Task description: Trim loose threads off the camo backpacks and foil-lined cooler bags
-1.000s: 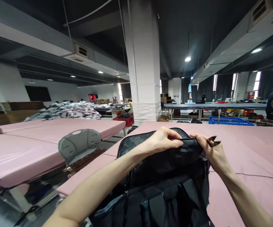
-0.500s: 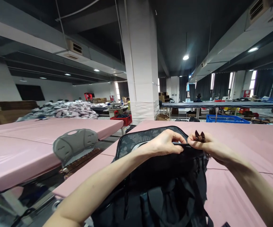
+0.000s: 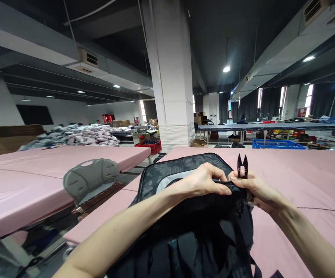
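Observation:
A black backpack (image 3: 184, 231) with a dark camouflage-patterned panel lies in front of me on a pink-covered table (image 3: 295, 173). My left hand (image 3: 210, 179) pinches the edge of its opening between thumb and fingers. Close beside it, my right hand (image 3: 251, 187) grips the same edge with thumb and forefinger. A pair of thread snips (image 3: 242, 166) is also held in the right hand, dark blades pointing up and apart. The right hand's lower fingers are partly hidden behind the bag.
A grey-backed chair (image 3: 90, 179) stands between my table and another pink table (image 3: 19, 166) at left. Behind are a white pillar (image 3: 174, 77), a red crate (image 3: 150, 146), a blue crate (image 3: 277, 144) and a heap of wrapped packages (image 3: 83, 135).
The snips' blades have turned more upright and show more fully above my right hand. Both hands have shifted slightly down, still on the bag's edge.

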Available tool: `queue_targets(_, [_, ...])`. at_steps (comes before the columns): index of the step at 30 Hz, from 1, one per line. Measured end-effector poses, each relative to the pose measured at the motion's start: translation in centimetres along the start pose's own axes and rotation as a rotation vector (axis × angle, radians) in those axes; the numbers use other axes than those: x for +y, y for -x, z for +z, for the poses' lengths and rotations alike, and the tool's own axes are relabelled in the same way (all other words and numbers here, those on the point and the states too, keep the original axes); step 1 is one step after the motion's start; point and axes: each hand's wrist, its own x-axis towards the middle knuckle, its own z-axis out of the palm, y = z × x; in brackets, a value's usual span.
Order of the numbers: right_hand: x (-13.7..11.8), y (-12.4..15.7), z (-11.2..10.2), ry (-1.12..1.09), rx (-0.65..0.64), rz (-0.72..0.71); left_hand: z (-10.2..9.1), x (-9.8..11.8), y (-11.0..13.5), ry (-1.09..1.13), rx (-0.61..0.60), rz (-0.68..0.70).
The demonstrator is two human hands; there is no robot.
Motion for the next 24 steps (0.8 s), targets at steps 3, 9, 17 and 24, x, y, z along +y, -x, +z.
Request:
queue_targets(3, [0.4, 0.1, 0.0, -0.069, -0.013, 0.084, 0.2, -0.5, 0.0, -0.012, -0.006, -0.013])
queue_targets(9, [1.1, 0.1, -0.1, 0.037, 0.016, -0.049, 0.4, -1.2, 0.0, -0.020, 0.035, -0.010])
queue_targets(17, [3.0, 1.6, 0.0, 0.584, 0.209, -0.584, 1.9, -0.3, 1.3, -0.374, 0.202, 0.150])
queue_targets(24, [9.0, 4.6, 0.7, 0.744, 0.600, -0.900, 3.5, -3.3, 3.3, -0.866, 0.465, 0.550])
